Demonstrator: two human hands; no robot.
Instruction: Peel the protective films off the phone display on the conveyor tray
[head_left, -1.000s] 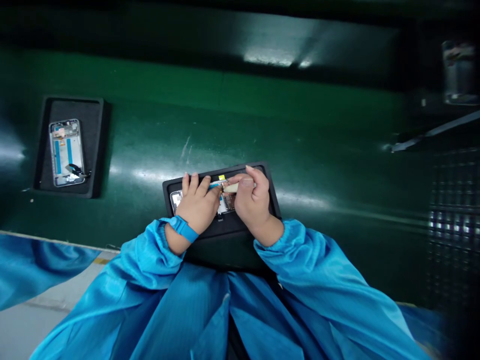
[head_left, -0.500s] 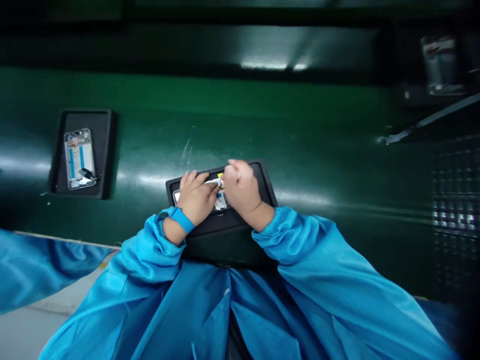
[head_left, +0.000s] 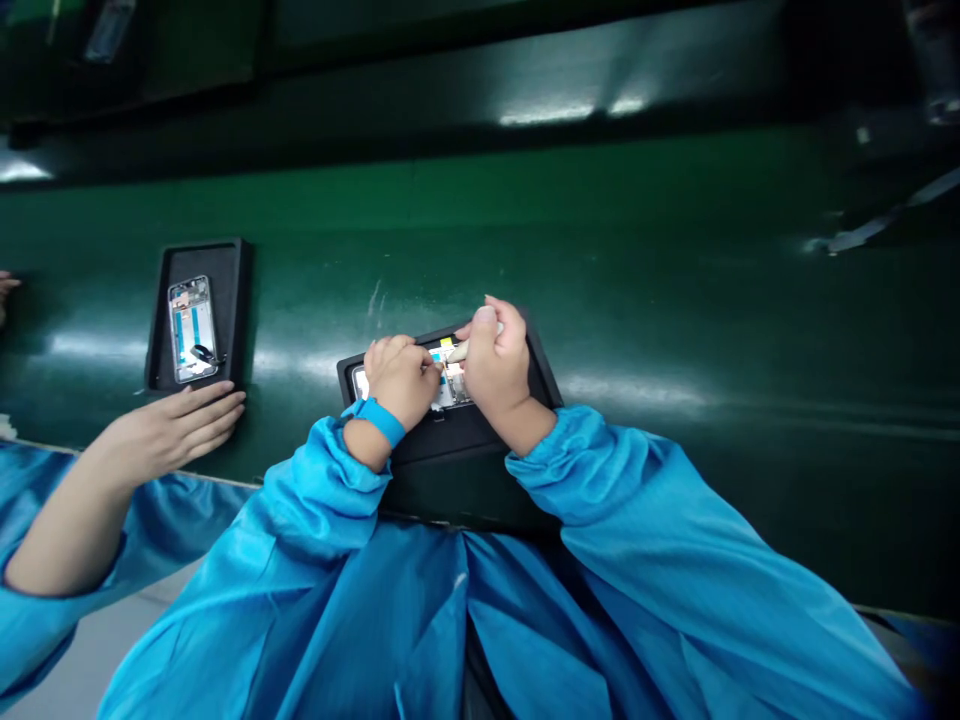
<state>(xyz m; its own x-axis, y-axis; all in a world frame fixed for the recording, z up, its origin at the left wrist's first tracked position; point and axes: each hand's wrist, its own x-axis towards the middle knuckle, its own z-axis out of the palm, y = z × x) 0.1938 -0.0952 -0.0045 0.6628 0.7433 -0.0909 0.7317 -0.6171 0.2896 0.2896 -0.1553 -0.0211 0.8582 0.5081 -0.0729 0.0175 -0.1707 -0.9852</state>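
Co-worker's hand (head_left: 169, 432): one, new since the earlier view, lying open just beside the lower right corner of the far tray (head_left: 199, 250); fingertips (head_left: 4, 288) of a further hand, also new, at the left edge.

Trays: two, black, on the green surface (head_left: 480, 220). Far tray holds one phone frame (head_left: 193, 330), flat.

Left hand (head_left: 401, 380): one, blue wristband (head_left: 377, 421), fingers curled at the second phone frame (head_left: 450, 385); whether it grips anything, cannot tell.

Near tray (head_left: 457, 442): second frame lies in it, partly hidden by both hands, one yellow tag (head_left: 447, 342) at its top edge.

Right hand (head_left: 495, 365): one, grip closed on one pale tool (head_left: 459, 352), its tip at the frame.

Blue sleeves (head_left: 600, 470): two, the person's own.
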